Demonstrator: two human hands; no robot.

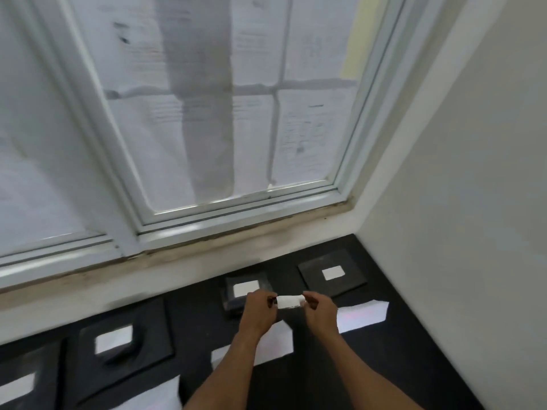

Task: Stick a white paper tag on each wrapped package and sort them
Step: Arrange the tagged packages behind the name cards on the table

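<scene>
A small white paper tag (289, 301) is stretched between my two hands above the black counter (384, 365). My left hand (260, 310) pinches its left end and my right hand (319, 310) pinches its right end. Just behind my hands lies a small black wrapped package (236, 303) with a white tag on top. Another tagged black package (333, 275) lies at the far right. Two more tagged packages lie at the left, one larger (118, 347) and one cut off by the frame edge (26, 380).
White paper sheets lie on the counter under my arms (281, 341) and to the right (364, 315). A window with papers stuck on its glass (225, 113) rises behind the sill. A white wall (458, 202) closes the right side.
</scene>
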